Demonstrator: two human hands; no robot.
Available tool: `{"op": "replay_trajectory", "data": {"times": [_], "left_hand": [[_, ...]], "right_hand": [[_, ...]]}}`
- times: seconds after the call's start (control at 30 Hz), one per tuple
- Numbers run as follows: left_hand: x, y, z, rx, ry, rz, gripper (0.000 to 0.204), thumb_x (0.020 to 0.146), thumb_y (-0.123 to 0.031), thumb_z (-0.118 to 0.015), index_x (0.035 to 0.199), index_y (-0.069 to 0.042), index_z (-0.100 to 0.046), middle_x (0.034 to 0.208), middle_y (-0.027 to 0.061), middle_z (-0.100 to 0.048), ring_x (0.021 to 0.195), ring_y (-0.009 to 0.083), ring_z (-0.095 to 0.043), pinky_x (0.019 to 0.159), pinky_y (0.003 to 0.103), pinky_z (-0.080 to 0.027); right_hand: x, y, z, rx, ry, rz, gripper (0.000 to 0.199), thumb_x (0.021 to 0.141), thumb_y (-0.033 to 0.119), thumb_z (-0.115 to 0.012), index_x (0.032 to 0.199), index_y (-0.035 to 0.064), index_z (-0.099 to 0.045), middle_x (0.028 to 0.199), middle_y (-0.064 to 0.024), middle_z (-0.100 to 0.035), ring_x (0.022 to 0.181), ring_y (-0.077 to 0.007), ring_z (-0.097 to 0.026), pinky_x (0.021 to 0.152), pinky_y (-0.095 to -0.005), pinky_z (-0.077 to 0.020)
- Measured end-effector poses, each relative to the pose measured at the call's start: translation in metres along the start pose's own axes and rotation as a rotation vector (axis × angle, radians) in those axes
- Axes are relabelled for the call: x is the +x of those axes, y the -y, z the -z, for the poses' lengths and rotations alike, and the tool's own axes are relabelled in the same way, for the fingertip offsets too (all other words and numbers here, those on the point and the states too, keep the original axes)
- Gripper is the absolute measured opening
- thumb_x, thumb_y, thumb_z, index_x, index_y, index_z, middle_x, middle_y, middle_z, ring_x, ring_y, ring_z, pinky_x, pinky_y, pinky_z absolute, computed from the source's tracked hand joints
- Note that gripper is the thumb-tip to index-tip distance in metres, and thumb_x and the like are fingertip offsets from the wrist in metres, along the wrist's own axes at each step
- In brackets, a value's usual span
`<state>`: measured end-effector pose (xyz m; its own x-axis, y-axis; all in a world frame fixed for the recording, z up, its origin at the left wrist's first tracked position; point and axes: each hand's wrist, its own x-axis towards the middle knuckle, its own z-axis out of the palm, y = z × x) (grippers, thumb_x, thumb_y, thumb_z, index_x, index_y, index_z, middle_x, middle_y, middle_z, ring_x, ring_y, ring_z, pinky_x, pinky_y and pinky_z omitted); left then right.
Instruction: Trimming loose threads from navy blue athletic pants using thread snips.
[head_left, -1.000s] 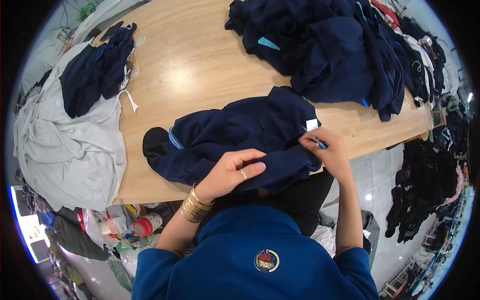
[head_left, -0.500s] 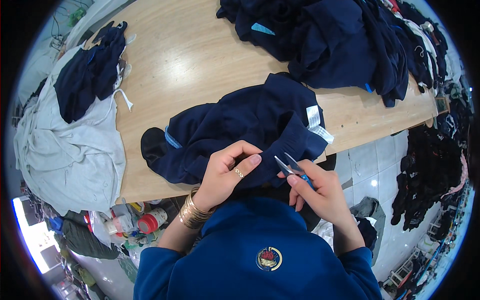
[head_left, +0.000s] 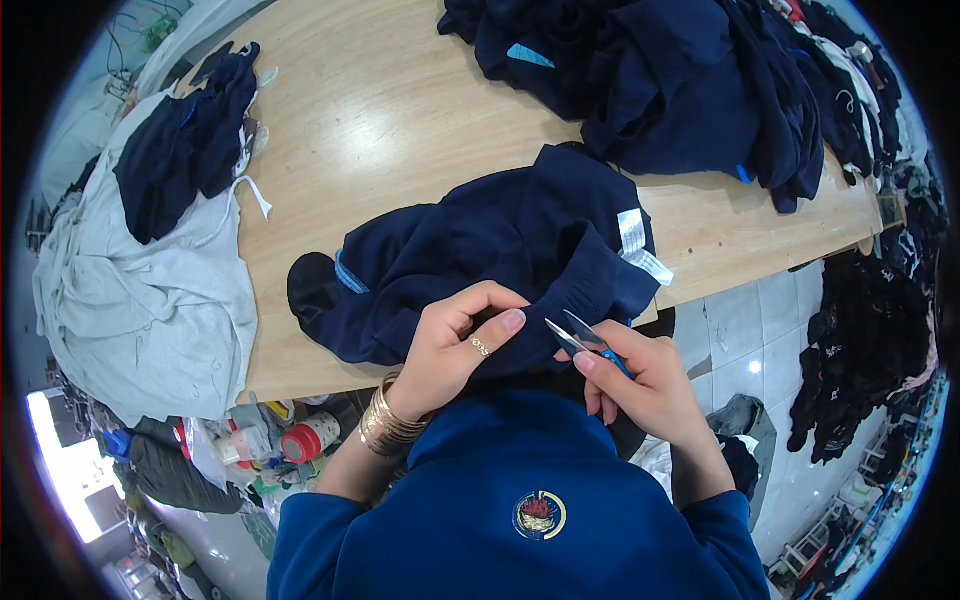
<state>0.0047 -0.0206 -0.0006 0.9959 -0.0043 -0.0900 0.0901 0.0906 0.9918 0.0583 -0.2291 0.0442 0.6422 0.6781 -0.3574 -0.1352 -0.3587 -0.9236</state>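
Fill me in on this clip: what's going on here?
A person at a wooden table pinches the edge of a navy garment with the left hand. The right hand holds small blue-handled scissors, blades parted, close to that edge; whether they touch the cloth is unclear. White labels show at the garment's right end. More navy clothes lie heaped beyond it.

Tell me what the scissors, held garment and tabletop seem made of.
Scissors: blades likely steel, being shiny grey; blue handles perhaps plastic. Navy garment: matte fabric, falling in soft folds; knit or woven is unclear. Tabletop: wood or laminate, tan with soft sheen.
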Motion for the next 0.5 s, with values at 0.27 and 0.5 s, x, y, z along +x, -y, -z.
{"op": "replay_trajectory", "data": {"times": [0.27, 0.5], "left_hand": [[0.0, -0.001, -0.001, 0.019, 0.026, 0.014, 0.012, 0.088, -0.009, -0.057, 0.095, -0.002, -0.062, 0.081, -0.0003, -0.06, 0.071, 0.005, -0.049, 0.064, 0.018, -0.038], [0.001, -0.004, -0.003, -0.035, 0.022, 0.071, 0.013, 0.089, -0.011, -0.056, 0.096, -0.001, -0.062, 0.083, -0.0005, -0.06, 0.074, 0.0045, -0.05, 0.067, 0.018, -0.039]], "right_hand": [[0.001, -0.003, 0.001, 0.018, -0.002, 0.003, 0.02, 0.093, 0.02, -0.05, 0.097, 0.0039, -0.061, 0.056, -0.0009, -0.057, 0.046, -0.0061, -0.055, 0.044, -0.017, -0.0422], [0.006, -0.017, -0.011, 0.356, -0.157, 0.073, 0.023, 0.095, 0.018, -0.045, 0.099, -0.0017, -0.057, 0.056, -0.0075, -0.057, 0.04, -0.0083, -0.05, 0.042, -0.0178, -0.0383]]}}
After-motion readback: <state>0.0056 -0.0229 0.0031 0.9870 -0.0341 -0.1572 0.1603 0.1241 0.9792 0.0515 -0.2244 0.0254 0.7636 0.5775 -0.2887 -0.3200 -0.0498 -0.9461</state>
